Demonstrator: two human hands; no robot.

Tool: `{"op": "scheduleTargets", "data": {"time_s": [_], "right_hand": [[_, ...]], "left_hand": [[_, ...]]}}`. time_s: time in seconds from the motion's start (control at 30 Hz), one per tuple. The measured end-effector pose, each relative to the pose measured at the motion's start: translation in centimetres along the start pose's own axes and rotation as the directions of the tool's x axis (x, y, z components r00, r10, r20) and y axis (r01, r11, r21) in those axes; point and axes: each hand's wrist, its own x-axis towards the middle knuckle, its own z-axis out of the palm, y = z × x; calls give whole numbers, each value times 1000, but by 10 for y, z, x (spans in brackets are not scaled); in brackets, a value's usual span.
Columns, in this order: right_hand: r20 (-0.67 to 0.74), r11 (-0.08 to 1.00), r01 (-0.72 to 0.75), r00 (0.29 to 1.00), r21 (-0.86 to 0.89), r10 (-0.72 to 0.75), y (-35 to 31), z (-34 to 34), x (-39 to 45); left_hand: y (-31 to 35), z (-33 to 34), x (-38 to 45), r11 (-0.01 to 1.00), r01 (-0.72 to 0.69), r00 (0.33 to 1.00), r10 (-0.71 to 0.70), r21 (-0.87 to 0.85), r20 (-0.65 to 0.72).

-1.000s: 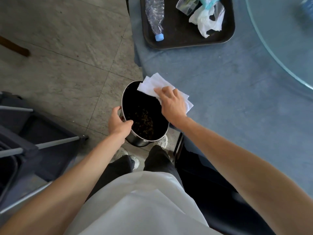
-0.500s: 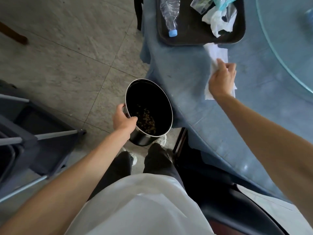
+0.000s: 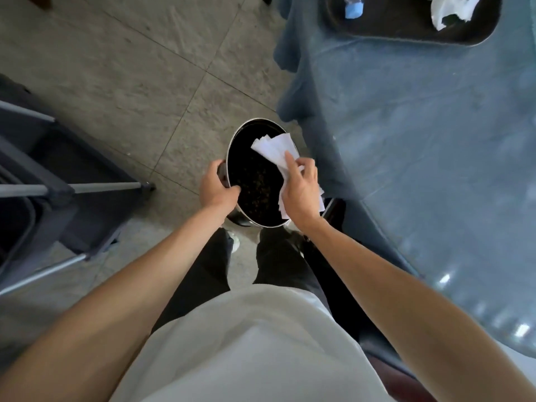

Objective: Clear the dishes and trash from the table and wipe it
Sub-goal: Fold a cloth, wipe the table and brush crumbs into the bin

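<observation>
Fingers [image 3: 293,166] of the right hand [image 3: 301,195] are curled round a white paper towel [image 3: 275,150], which is held over the open mouth of the metal bin [image 3: 255,175], its far end spread above the dark inside. Fingers of the left hand [image 3: 216,190] are wrapped over the bin's near-left rim, with the thumb laid inside the rim, so that the bin is gripped and held just beside the edge of the table [image 3: 420,140]. Dark crumbs [image 3: 258,184] are seen at the bottom of the bin. The table, covered in blue cloth, is found to the right of the bin. Beyond the bin, at the table's far edge, a dark tray [image 3: 406,33] is set, and on it a blue bottle cap [image 3: 353,8] and a crumpled white tissue [image 3: 449,8] are seen. To the left of the bin, across the tiled floor [image 3: 130,68], a grey cart [image 3: 43,169] with metal bars is placed.
</observation>
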Motion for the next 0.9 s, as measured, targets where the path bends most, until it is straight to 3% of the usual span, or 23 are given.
{"op": "scheduleTargets", "data": {"time_s": [0.2, 0.47, 0.8, 0.9], "right_hand": [[-32, 998, -1, 999, 60, 3, -3, 23, 16], [-21, 971, -177, 983, 160, 182, 40, 137, 33], [-11, 964, -213, 976, 157, 217, 108, 289, 72], [-27, 972, -202, 978, 121, 207, 122, 314, 77]], "left_hand": [[-41, -5, 34, 995, 83, 996, -83, -52, -6], [-155, 34, 130, 952, 235, 970, -242, -196, -13], [-267, 126, 234, 978, 105, 994, -104, -181, 15], [-293, 140, 252, 967, 129, 991, -119, -220, 61]]}}
